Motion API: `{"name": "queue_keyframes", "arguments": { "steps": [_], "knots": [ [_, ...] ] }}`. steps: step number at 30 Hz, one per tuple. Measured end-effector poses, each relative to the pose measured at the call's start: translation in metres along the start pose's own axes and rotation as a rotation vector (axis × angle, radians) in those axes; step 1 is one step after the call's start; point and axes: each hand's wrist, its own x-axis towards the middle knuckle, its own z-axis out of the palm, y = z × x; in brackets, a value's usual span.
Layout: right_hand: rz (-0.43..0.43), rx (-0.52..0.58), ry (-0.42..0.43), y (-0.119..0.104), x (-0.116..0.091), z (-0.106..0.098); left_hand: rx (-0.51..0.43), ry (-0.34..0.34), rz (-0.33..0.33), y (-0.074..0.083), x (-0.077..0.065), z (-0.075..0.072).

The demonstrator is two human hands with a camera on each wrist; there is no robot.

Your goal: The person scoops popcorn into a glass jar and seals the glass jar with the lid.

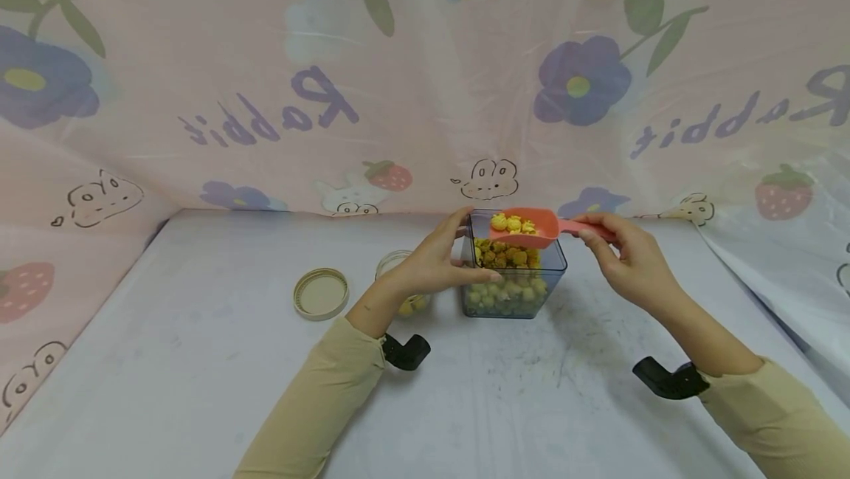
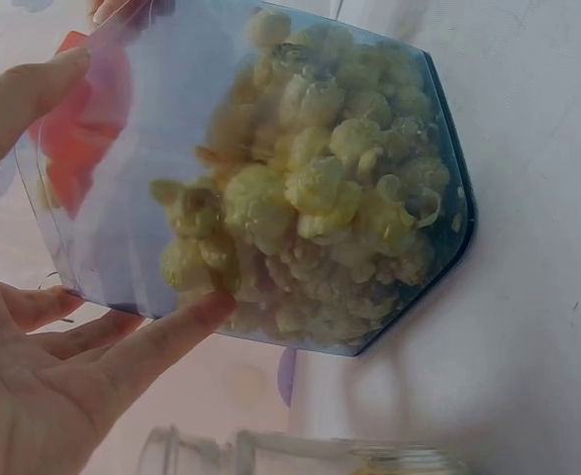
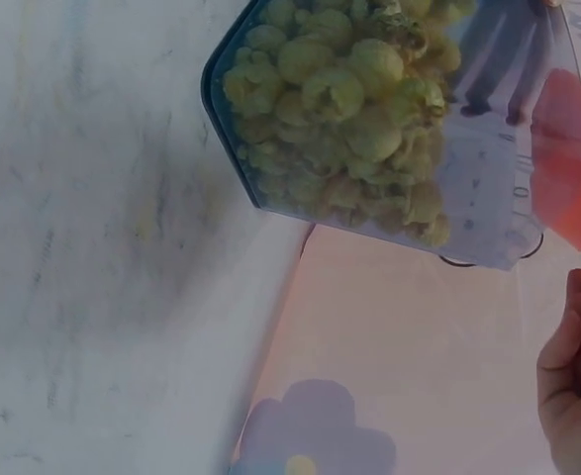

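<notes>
My right hand [image 1: 631,261] grips the scoop [image 1: 546,229], popcorn [image 1: 513,224] not yet tipped out; my left hand [image 1: 432,257] clasps the tub [image 1: 553,277] beneath. Left of that: jar [image 1: 392,260] part-filled, lid [image 1: 322,294] off.

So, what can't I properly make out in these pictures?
How full the jar is: head view, the left hand covers part; left wrist view, the bottom edge cuts it.
The scoop and right hand, right wrist view: cut off by the right edge.
The container, right wrist view: cropped by the top edge.
</notes>
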Motion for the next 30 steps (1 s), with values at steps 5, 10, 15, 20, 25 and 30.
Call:
{"name": "queue_keyframes", "arguments": {
  "steps": [5,10,15,20,25,30],
  "knots": [
    [-0.008,0.014,0.011,-0.001,0.0,-0.002,-0.006,-0.008,0.001,0.0,-0.001,0.0],
    [-0.006,0.018,0.013,-0.002,0.0,-0.003,-0.008,-0.011,-0.002,0.0,-0.001,0.001],
    [0.014,0.003,0.018,-0.006,-0.001,-0.002,0.082,-0.002,-0.012,0.002,-0.002,-0.001],
    [0.002,0.02,0.033,-0.011,-0.001,0.0,0.237,0.023,-0.022,0.005,-0.008,-0.006],
    [-0.005,0.041,0.047,-0.016,-0.004,0.002,0.292,0.047,0.0,0.005,-0.017,-0.013],
    [-0.044,0.107,0.082,-0.024,-0.008,0.008,0.323,0.082,0.038,0.002,-0.026,-0.021]
  ]
}}
